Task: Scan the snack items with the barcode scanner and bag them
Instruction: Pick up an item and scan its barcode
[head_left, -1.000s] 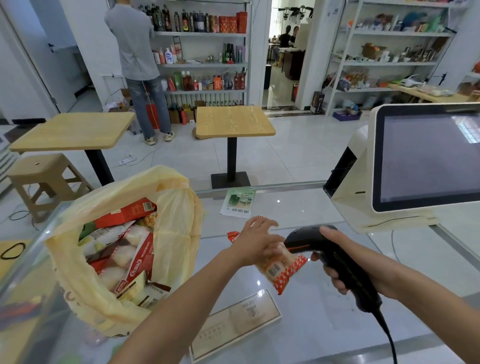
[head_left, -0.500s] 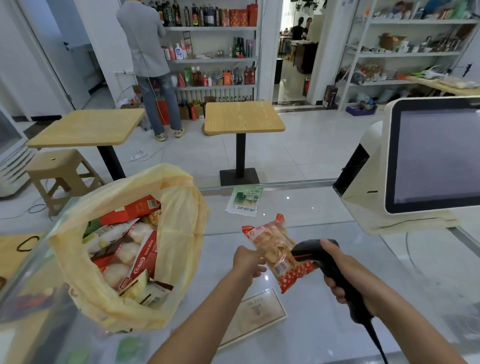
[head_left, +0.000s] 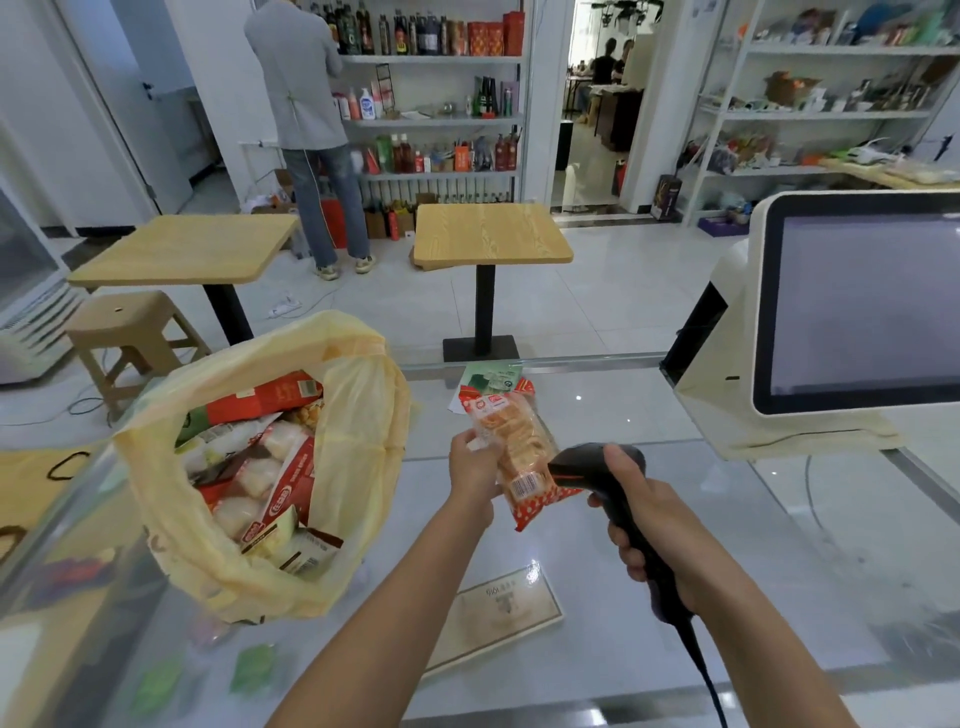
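Observation:
My left hand (head_left: 474, 467) grips a red-and-clear snack packet (head_left: 514, 447) by its left edge and holds it upright above the glass counter (head_left: 623, 519). A white barcode label on the packet faces me. My right hand (head_left: 649, 525) grips the handle of the black barcode scanner (head_left: 597, 462), whose head sits right beside the packet's barcode. To the left stands an open yellow plastic bag (head_left: 353, 441) holding several snack packets (head_left: 260, 467).
A white checkout terminal with a dark screen (head_left: 857, 317) stands at the right of the counter. A green leaflet (head_left: 491, 376) lies at the counter's far edge, and a framed card (head_left: 498, 613) lies under my left arm. Beyond are two wooden tables, a stool, shelves and a person.
My left hand has turned the snack packet from flat under the palm to upright, with the barcode facing me. The scanner has stayed close beside it.

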